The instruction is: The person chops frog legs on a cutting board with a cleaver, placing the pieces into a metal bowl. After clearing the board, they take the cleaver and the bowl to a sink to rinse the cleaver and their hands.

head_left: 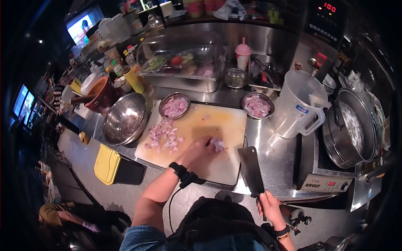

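My right hand (270, 206) is wrapped round the handle of a cleaver (251, 169). Its broad blade points away from me, over the steel counter just right of the cutting board (197, 161). On the board, the curled fingers of my left hand (200, 149) are closed on a small clump of cut red onion (218, 145). Part of the grip is hidden by the back of the hand. To the left lies a loose heap of sliced onion (163, 134). Two small steel bowls hold similar pieces: one bowl (163, 113) at the board's top left corner, another bowl (272, 109) beyond its right corner.
A large steel bowl (121, 119) stands left of the board. To the right are a plastic measuring jug (293, 100) and a big pot (335, 146) on an induction cooker (307, 182). Behind, a clear-lidded food case (180, 46) and a pink-lidded cup (243, 51) line the counter.
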A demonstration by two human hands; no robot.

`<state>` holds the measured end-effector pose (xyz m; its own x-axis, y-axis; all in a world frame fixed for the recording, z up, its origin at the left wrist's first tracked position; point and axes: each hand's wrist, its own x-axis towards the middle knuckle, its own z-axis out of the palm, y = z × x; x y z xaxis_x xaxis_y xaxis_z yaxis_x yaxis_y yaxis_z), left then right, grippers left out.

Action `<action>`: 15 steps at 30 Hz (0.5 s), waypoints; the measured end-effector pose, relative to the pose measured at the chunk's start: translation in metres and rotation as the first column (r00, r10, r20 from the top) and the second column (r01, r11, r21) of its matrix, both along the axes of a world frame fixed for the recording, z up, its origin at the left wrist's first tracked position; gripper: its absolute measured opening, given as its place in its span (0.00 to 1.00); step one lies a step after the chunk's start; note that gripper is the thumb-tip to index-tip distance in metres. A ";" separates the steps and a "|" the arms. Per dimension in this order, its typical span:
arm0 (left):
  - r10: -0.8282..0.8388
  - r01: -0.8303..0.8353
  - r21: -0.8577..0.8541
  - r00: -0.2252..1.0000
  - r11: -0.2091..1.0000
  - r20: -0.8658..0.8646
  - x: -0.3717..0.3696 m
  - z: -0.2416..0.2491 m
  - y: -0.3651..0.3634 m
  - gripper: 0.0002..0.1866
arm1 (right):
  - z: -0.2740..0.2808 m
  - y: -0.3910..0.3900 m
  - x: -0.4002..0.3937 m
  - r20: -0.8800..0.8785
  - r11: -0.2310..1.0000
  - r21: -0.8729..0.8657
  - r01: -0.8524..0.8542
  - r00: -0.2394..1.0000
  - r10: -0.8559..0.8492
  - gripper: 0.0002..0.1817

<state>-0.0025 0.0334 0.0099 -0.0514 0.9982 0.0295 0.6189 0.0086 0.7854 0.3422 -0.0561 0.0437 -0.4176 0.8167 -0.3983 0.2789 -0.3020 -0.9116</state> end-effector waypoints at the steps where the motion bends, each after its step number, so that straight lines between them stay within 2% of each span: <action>1: 0.013 0.006 -0.107 0.984 0.994 0.178 -0.006 0.007 -0.004 0.13 | 0.001 0.002 -0.005 0.007 1.000 0.011 -0.011 1.000 0.011 0.16; 2: 0.041 0.036 -0.211 0.936 0.977 0.350 -0.012 0.011 -0.008 0.14 | 0.000 0.004 -0.010 0.014 1.000 0.019 -0.018 1.000 0.018 0.16; 5: 0.049 0.068 -0.409 0.962 0.910 0.268 -0.030 -0.001 -0.021 0.15 | -0.004 0.004 -0.025 0.026 0.999 0.038 -0.033 0.999 0.032 0.17; 9: 0.168 -0.013 -0.356 0.898 0.934 0.407 -0.049 -0.013 -0.039 0.17 | 0.008 0.007 -0.051 0.030 0.998 0.014 -0.061 0.998 0.061 0.16; 11: 0.209 -0.076 -0.337 0.902 0.939 0.378 -0.050 -0.011 -0.046 0.14 | 0.011 0.010 -0.065 0.039 0.997 0.024 -0.080 0.996 0.079 0.15; 14: 0.210 -0.129 -0.315 0.949 0.940 0.236 -0.048 -0.003 -0.056 0.11 | 0.010 0.022 -0.082 0.246 0.956 0.168 -0.239 0.950 0.194 0.15; 15: 0.198 -0.139 -0.310 0.965 0.941 0.170 -0.048 -0.002 -0.060 0.11 | 0.006 0.026 -0.088 0.314 0.903 0.309 -0.300 0.928 0.201 0.17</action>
